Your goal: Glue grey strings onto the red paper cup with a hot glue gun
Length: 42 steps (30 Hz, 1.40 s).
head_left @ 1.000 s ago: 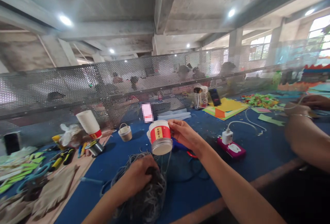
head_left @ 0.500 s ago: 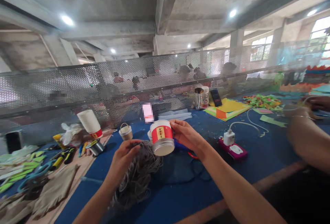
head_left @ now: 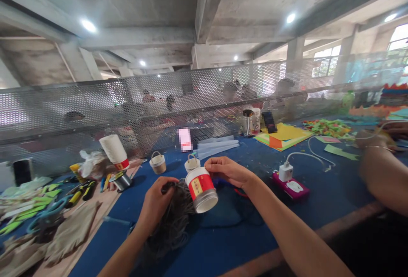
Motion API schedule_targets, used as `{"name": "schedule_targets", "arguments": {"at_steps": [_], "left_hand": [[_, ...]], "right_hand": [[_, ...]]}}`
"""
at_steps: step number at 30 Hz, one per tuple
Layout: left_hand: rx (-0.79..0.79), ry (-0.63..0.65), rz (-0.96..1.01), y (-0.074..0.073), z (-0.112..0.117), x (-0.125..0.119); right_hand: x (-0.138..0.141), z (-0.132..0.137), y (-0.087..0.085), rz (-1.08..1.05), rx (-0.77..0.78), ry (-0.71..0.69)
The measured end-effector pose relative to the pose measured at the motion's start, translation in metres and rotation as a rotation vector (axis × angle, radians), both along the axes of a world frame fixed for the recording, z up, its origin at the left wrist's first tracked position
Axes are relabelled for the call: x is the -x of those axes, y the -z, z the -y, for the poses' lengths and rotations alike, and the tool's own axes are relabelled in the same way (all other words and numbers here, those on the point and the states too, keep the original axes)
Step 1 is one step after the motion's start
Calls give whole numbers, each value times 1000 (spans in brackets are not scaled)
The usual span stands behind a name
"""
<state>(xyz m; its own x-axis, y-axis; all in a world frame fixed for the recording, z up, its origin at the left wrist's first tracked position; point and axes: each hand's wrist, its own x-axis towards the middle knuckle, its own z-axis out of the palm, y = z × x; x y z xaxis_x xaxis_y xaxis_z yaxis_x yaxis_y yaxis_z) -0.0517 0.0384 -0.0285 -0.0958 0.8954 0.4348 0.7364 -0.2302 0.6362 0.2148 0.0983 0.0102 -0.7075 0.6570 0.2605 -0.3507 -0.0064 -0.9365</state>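
Observation:
My right hand grips a white paper cup with a red label by its rim. The cup is tilted, its base facing me, and grey cord is wound round its lower end. My left hand is closed at the top of a loose tangle of grey cord, with strands at its fingertips. The cup hangs just right of the left hand, over the tangle's edge. Behind them stand two small cord-wrapped cups with looped handles, a left one and a right one, partly hidden by the held cup.
On the left, a stack of paper cups rests on a metal spool, near gloves and scissors. A purple power strip with a charger lies right. A co-worker's arm reaches in at far right. A perforated screen runs behind.
My right hand has lowered the cup and tilted it more. The right small handled cup behind it has come into fuller view. My left hand stays by the cord tangle.

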Motion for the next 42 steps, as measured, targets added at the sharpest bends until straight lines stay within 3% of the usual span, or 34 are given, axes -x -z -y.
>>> {"name": "schedule_targets", "arguments": {"at_steps": [6, 12, 21, 28, 42], "left_hand": [[43, 1, 39, 2, -1, 1], [36, 25, 28, -1, 0, -1], [53, 55, -100, -3, 5, -6], [89, 122, -228, -9, 11, -12], [103, 145, -298, 3, 6, -11]], "right_hand": [[-1, -1, 1, 214, -128, -24], [5, 6, 2, 393, -248, -155], [4, -3, 10, 514, -346, -132], [1, -8, 12, 619, -394, -214], [-3, -16, 16, 647, -449, -224]]}}
